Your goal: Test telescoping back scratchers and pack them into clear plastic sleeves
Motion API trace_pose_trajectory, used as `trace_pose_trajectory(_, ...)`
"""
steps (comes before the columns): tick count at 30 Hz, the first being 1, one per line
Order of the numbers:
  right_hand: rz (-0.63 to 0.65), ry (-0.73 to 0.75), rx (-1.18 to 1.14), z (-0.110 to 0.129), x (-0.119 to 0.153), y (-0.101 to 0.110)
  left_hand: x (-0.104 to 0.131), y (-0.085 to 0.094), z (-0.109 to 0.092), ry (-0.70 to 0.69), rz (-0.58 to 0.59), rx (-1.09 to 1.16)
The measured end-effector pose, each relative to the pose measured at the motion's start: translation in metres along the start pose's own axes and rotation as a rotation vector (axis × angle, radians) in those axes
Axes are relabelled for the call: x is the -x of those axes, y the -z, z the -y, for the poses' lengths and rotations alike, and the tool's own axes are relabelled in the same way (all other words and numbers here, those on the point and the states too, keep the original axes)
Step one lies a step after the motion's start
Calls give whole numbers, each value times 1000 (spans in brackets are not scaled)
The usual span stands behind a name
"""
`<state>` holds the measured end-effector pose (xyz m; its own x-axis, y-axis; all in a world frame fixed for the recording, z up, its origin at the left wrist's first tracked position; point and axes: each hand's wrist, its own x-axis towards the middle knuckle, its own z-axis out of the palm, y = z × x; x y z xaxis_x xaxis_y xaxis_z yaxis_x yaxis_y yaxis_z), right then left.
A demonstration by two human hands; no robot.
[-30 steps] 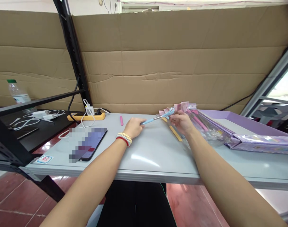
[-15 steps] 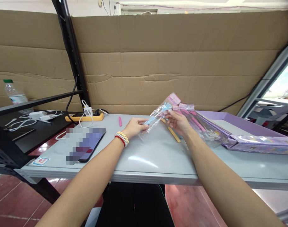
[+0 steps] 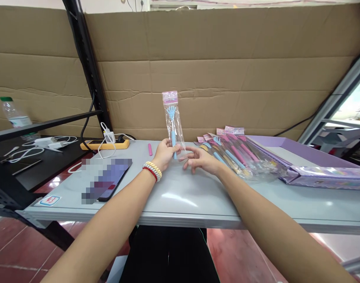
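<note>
A light-blue back scratcher (image 3: 173,135) with a small hand-shaped head stands upright inside a clear plastic bag with a pink-purple header card (image 3: 170,97). My left hand (image 3: 165,154) is closed round the lower end of its handle, thumb in front. Just right of the bag's bottom corner is my right hand (image 3: 202,160), fingers apart and loosely curved; whether a fingertip touches the plastic I cannot tell. Beyond it, several more bagged back scratchers (image 3: 235,153) in pink, blue and yellow lie fanned side by side on the grey table (image 3: 191,188).
A purple box (image 3: 324,179), open at the top, sits at the right. On the left lie a phone (image 3: 116,181), a small pink stick-like piece (image 3: 150,149) and a yellow power strip (image 3: 117,145) with white cables. A cardboard sheet (image 3: 197,78) walls off the back.
The bagged blue back scratcher has swung from a rightward slant to upright, in my left hand. My right hand has let go of its upper part and moved down and left.
</note>
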<state>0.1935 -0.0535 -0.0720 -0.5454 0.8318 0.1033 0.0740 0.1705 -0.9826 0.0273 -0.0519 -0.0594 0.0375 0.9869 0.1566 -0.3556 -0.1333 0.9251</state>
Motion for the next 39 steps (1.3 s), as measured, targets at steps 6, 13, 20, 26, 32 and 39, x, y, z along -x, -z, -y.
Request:
trace_pose_trajectory(6, -150, 25, 105, 1, -2, -2, 0, -1, 5, 27, 63, -52)
trace_pose_trajectory(13, -257, 86, 135, -1, -6, -2, 5, -7, 10, -6, 180, -147)
trace_pose_trajectory(20, -371, 138, 163, -8, -12, 10, 4, -7, 9, -95, 213, -479)
trace_pose_trajectory(26, -583, 214, 107, -11, -18, 12, 7, -5, 8, -164, 313, -730)
trace_pose_trajectory(32, -1014, 192, 311, 8, -5, 38, 7, 2, 9, -229, 295, -987)
trace_pose_trajectory(39, -1255, -316, 739, 21, 46, 102, 1, 14, 15, -290, 362, -1312)
